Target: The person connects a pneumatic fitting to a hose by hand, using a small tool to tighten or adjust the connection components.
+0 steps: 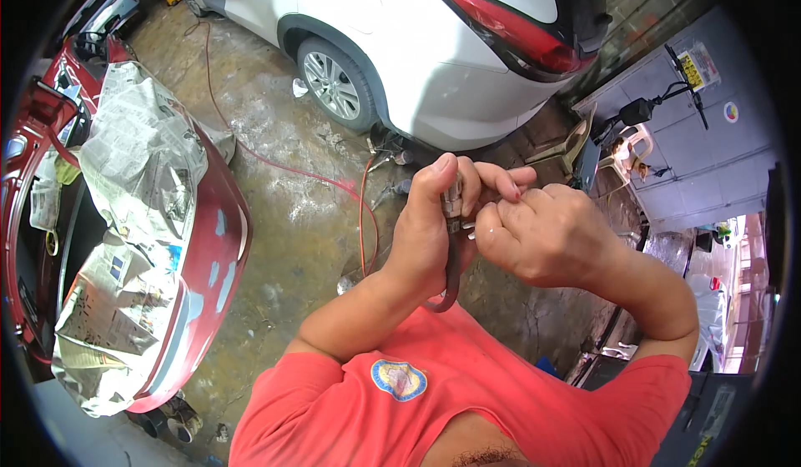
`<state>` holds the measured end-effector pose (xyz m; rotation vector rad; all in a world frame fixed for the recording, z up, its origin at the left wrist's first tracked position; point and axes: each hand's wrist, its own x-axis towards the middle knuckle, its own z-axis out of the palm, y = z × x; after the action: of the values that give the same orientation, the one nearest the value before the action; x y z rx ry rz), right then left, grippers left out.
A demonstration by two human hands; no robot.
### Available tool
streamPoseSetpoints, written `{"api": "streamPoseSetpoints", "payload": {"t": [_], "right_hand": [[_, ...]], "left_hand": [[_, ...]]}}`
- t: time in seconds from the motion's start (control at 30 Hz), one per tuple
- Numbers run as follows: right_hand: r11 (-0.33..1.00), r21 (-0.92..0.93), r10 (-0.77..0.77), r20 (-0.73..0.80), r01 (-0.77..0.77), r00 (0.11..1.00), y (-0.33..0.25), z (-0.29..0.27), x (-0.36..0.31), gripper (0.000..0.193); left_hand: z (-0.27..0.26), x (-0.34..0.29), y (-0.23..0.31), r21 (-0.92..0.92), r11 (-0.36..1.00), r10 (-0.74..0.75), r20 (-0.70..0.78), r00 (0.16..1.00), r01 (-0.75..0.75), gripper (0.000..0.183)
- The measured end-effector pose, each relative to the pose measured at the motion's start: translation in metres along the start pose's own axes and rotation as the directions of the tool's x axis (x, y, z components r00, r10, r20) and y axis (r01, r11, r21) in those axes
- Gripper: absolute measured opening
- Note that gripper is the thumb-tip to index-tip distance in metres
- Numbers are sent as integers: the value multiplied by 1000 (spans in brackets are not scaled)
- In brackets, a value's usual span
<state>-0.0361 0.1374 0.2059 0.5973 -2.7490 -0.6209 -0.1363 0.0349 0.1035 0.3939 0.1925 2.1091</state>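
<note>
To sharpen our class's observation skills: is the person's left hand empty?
No, the left hand holds a metal-looking fitting, with a dark hose bending down below it.

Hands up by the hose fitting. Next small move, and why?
Probably steady the metal fitting in the left hand and ease the right hand in toward it. The left hand already grips the fitting, with the dark hose hanging below, and the right is curled close beside it. What the right fingers hold, if anything, is unclear.
</note>
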Motion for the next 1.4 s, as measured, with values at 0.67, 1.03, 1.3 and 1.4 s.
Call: {"api": "streamPoseSetpoints", "payload": {"t": [0.67, 1.03, 1.3, 1.4], "right_hand": [[993, 114, -16, -160, 35, 987, -3, 14, -18, 11], [949, 303, 147, -189, -85, 971, -22, 29, -26, 9], [872, 456, 312, -233, -180, 921, -43, 38, -22, 12], [817, 532, 390, -224, -223, 893, -54, 43, -23, 11]], "left_hand": [[0, -3, -13, -113, 990, -56, 241, 969, 86, 64], [1, -3, -19, -99, 995, 33, 242, 970, -9, 65], [-4, -2, -17, 39, 986, 141, 300, 943, -160, 66], [-6, 0, -14, 92, 974, 168, 328, 930, -209, 66]]}}
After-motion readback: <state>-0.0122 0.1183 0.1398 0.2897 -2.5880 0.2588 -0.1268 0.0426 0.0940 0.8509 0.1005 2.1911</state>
